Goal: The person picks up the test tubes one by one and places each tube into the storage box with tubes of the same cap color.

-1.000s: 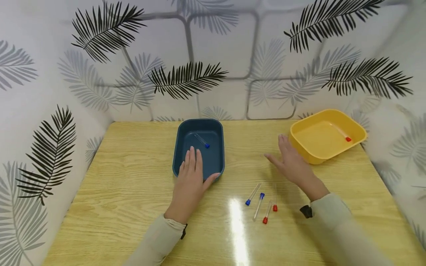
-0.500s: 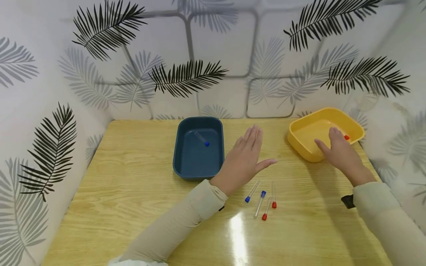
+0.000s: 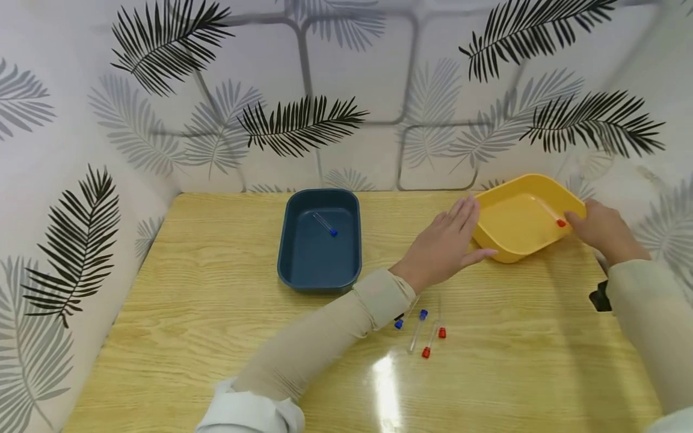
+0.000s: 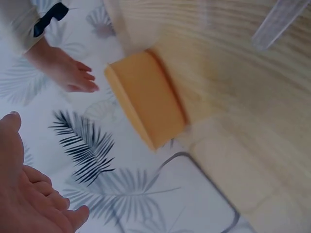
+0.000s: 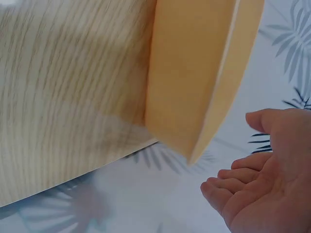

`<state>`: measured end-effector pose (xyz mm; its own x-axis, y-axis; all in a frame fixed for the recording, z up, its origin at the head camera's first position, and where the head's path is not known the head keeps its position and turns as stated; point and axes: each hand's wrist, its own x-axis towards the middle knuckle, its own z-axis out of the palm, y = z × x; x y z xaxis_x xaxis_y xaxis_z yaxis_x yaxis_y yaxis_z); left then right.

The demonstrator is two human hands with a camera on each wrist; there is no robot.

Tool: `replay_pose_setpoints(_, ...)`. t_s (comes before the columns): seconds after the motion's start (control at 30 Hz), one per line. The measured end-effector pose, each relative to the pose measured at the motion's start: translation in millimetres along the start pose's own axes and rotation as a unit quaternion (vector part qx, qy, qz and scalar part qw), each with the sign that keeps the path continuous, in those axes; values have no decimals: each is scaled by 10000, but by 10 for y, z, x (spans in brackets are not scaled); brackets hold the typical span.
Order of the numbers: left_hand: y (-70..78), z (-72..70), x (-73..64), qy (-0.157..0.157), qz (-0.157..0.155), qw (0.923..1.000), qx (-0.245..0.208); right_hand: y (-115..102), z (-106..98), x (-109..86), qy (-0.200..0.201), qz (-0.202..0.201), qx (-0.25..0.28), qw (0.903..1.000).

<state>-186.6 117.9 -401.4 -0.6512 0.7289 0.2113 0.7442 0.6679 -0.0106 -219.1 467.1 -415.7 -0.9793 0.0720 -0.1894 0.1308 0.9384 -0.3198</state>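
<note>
A yellow plastic bin (image 3: 511,225) stands at the back right, holding one clear tube with a red cap (image 3: 560,223). My left hand (image 3: 441,243), fingers straight, is at the bin's left side and overlaps its edge in the head view. At the opposite side is my right hand (image 3: 609,231), its thumb by the right rim. The right wrist view shows that hand (image 5: 267,174) with spread thumb and relaxed fingers, a gap between it and the bin's wall (image 5: 184,73). Neither hand grips anything.
A dark blue bin (image 3: 319,264) sits at the back middle with one blue-capped tube (image 3: 326,225) inside. Several tubes lie on the wooden table (image 3: 206,288), with blue caps (image 3: 423,314) and red caps (image 3: 426,352); the left sleeve passes close over them. Patterned wall covering stands behind.
My left hand has moved right from the blue bin to the yellow bin's left side. My right hand has passed across the yellow bin to its right rim.
</note>
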Motion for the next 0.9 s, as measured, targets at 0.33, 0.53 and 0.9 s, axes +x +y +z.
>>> replay_pose_setpoints(0.33, 89, 551, 296, -190, 279, 9988, 368, 167, 116, 115, -192, 116, 119, 9997)
replay_pose_setpoints(0.53, 173, 734, 513, -494, 360, 9946, 835, 184, 118, 156, -457, 291, 120, 9985)
replay_pose_setpoints(0.9, 110, 927, 538, -733, 375, 9905, 1099, 184, 209, 241, -292, 167, -84, 9994)
